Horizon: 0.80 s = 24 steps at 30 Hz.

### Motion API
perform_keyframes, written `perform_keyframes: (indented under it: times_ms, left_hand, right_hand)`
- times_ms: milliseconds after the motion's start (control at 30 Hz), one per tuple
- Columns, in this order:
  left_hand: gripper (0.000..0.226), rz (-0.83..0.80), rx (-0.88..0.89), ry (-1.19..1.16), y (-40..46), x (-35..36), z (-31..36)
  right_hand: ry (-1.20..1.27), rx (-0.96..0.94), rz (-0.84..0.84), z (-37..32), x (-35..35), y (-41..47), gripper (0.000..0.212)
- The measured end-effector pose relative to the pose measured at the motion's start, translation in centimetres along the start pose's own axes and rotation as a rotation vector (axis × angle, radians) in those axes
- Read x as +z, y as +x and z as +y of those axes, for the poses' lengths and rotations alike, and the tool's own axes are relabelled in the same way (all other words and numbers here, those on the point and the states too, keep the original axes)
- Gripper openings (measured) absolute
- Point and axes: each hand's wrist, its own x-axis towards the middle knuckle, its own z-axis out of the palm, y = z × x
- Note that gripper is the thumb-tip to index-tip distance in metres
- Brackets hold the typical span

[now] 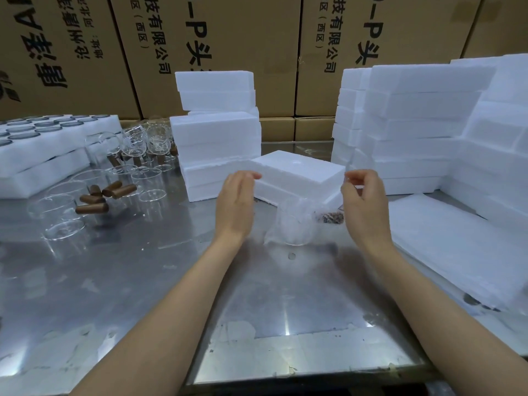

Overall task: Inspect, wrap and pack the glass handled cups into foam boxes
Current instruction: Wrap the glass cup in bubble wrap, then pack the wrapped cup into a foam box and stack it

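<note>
A glass cup in a thin clear plastic bag (pixel 294 224) stands on the steel table (pixel 143 281), its brown handle (pixel 331 218) pointing right. My left hand (pixel 235 204) hovers just left of it, fingers straight and together, touching nothing. My right hand (pixel 364 204) is above and right of the cup with thumb and fingers curled toward each other; whether they pinch any film is unclear. A closed foam box (pixel 297 172) lies tilted right behind the cup.
Bare glass cups with brown handles (pixel 97 195) crowd the left of the table beside foam trays (pixel 43 155). Foam boxes are stacked behind (pixel 217 130) and at the right (pixel 414 124). A flat foam sheet (pixel 457 247) lies at right. Cardboard cartons (pixel 228 38) wall the back.
</note>
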Motion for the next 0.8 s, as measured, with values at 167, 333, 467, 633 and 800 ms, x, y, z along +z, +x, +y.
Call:
perform_keyframes:
  times_ms: [167, 333, 467, 633, 800]
  left_hand:
    - [0.021, -0.088, -0.374, 0.063, 1.6, 0.2, -3.0]
    - [0.051, -0.211, -0.349, 0.165, 2.8, 0.9, -3.3]
    - [0.041, -0.244, -0.348, 0.09, 3.1, 1.3, -2.9]
    - [0.041, -0.221, -0.343, 0.094, 3.0, 1.2, -2.8]
    - [0.036, -0.224, -0.311, 0.055, 2.4, 0.7, -2.6]
  right_hand:
    - [0.147, 0.283, -0.164, 0.6, 0.7, 0.3, 0.046]
    - [0.186, 0.333, -0.168, 0.9, 1.2, 0.8, 0.05]
    - [0.168, 0.344, -0.171, 1.4, 1.4, 1.1, 0.046]
    - [0.175, 0.379, -0.115, 1.6, 1.0, 1.6, 0.048]
    - [0.11, 0.35, -0.117, 1.9, 0.5, 1.7, 0.054]
